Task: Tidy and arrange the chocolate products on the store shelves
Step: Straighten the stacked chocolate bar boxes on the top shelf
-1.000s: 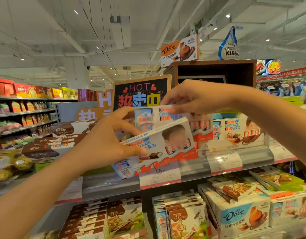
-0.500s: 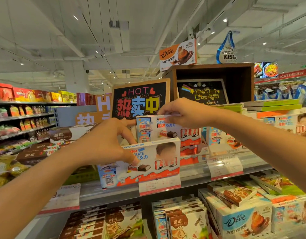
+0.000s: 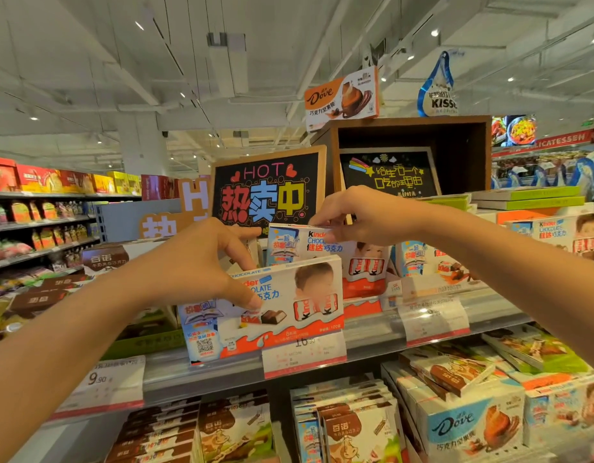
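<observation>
Both arms out fwd; left grip (image 3: 202,262) & right grip (image 3: 359,215) fingers curled, pinching.

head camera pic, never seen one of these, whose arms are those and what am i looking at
There is no machine here. A person wears a camera on their head, so the two bare arms reaching in from the bottom corners are their own. They face a store shelf of chocolate boxes with price tags along its edge. The left hand grips the front Kinder box, thumb on its face, fingers curled over its top edge. The right hand pinches the top edge of the Kinder box behind it. Both boxes stand upright, facing out. Behind them stands a black HOT sign; Dove boxes lie on the shelf below.
</observation>
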Available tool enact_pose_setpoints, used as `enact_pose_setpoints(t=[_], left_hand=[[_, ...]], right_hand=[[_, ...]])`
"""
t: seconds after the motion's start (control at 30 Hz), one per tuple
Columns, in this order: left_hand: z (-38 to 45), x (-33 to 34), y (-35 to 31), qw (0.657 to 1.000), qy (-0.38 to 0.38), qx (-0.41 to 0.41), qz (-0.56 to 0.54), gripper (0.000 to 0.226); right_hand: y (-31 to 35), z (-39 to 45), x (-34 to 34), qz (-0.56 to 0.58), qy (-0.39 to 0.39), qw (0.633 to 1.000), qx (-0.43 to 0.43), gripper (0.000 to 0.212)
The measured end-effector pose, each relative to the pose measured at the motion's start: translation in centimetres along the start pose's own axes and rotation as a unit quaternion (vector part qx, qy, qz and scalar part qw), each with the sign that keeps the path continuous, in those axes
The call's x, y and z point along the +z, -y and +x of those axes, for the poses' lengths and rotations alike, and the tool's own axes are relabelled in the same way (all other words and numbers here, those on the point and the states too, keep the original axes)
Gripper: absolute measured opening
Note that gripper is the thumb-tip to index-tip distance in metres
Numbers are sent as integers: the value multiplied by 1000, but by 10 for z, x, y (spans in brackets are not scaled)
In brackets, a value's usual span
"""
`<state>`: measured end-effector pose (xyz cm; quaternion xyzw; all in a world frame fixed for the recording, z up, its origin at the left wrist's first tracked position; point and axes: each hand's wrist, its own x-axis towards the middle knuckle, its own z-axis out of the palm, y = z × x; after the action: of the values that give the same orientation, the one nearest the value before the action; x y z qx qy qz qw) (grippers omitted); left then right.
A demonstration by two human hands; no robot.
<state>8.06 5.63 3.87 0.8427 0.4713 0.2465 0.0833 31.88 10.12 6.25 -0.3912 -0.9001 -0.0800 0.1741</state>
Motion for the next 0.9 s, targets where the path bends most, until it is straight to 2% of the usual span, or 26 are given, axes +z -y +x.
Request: enact_pose_setpoints(t=[0.23, 0.53, 0.63, 0.7, 0.8, 0.9], left_hand=[[1, -2, 1, 1000, 8, -6, 12, 18], [4, 1, 4, 999, 4, 14, 31, 18], [8, -1, 6, 999, -1, 39, 31, 19], [12, -4, 8, 998, -2, 50, 33, 20], [14, -5, 6, 998, 5, 48, 39, 21], [11, -6, 2, 999, 1, 52, 12, 24]], right_hand=[[7, 5, -5, -2, 53, 999, 2, 32], [13, 0, 11, -70, -14, 997, 4, 25], [32, -5, 1, 29, -57, 998, -28, 29], [47, -7, -3, 99, -20, 993, -57, 35], [58, 1, 5, 22, 17, 998, -61, 50], [57, 3, 2, 16, 13, 998, -54, 36]])
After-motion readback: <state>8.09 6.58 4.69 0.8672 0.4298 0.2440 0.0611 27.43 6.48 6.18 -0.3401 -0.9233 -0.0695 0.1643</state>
